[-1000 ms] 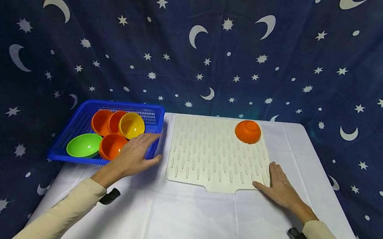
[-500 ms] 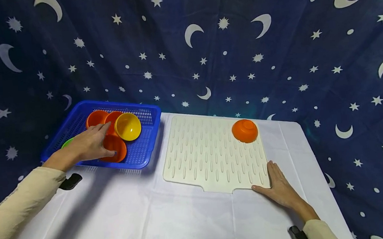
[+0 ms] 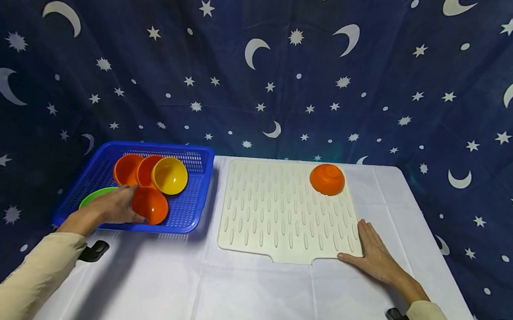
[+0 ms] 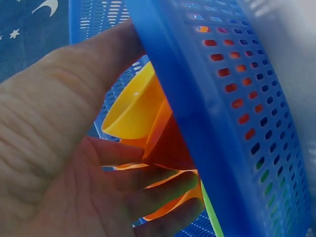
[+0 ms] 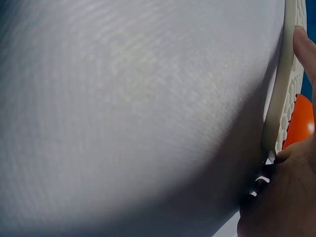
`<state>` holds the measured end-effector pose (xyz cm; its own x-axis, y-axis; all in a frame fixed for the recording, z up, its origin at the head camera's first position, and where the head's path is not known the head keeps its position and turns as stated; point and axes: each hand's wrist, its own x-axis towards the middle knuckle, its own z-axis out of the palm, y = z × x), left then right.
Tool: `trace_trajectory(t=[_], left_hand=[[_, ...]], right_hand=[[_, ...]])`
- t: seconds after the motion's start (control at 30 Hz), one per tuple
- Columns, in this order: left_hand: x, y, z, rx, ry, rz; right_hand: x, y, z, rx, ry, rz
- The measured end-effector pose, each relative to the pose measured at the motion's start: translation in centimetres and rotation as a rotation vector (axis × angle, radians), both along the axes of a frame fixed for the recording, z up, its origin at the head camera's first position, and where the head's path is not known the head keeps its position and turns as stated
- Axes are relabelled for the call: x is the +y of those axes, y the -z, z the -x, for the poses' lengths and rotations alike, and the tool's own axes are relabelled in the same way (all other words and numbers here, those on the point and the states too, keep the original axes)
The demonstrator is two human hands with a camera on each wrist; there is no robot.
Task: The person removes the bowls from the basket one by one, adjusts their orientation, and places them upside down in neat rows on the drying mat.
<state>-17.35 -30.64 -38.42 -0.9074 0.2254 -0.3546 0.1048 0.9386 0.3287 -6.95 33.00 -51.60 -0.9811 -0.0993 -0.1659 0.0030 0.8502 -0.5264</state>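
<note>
My left hand (image 3: 116, 206) reaches into the blue basket (image 3: 201, 182) and holds an orange bowl (image 3: 154, 206) from its left side, fingers at the far rim and thumb at the near one. In the left wrist view the fingers (image 4: 168, 190) lie against that bowl, while the basket's rim hides the thumb tip. My right hand (image 3: 376, 253) lies at the near right corner of a cream dish drying mat (image 3: 281, 216), fingers along its side edge and thumb on its front edge. Another orange bowl (image 3: 327, 179) sits upside down on the mat's far right corner.
Two more orange bowls (image 3: 126, 169), a yellow bowl (image 3: 169, 176) and a green bowl (image 3: 95, 195) lie in the basket. Basket and mat stand on a white-covered table (image 3: 246, 300). A dark blue curtain (image 3: 244, 83) with moons and stars hangs behind.
My left hand has moved left from over the basket's right rim, then down onto the front orange bowl. My right hand has stayed at the mat's corner.
</note>
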Motion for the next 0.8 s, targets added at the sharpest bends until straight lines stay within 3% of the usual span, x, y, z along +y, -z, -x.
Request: trace_trajectory(t=[0.17,0.43,0.67,0.8], left_hand=[[0.3,0.1,0.3,-0.020,0.017,0.003],[1.1,0.7,0.7,0.008,0.009,0.170],[0.3,1.6,0.0,0.052,-0.060,0.070],[-0.2,2.0,-0.7,0.130,-0.111,0.040]], right_hand=[[0.0,0.0,0.0,0.005,-0.009,0.020],[0.4,0.0,-0.3,0.006,0.005,0.029],[0.1,0.2,-0.2,0.000,-0.005,0.039],[-0.1,0.4,-0.1,0.001,-0.003,0.037]])
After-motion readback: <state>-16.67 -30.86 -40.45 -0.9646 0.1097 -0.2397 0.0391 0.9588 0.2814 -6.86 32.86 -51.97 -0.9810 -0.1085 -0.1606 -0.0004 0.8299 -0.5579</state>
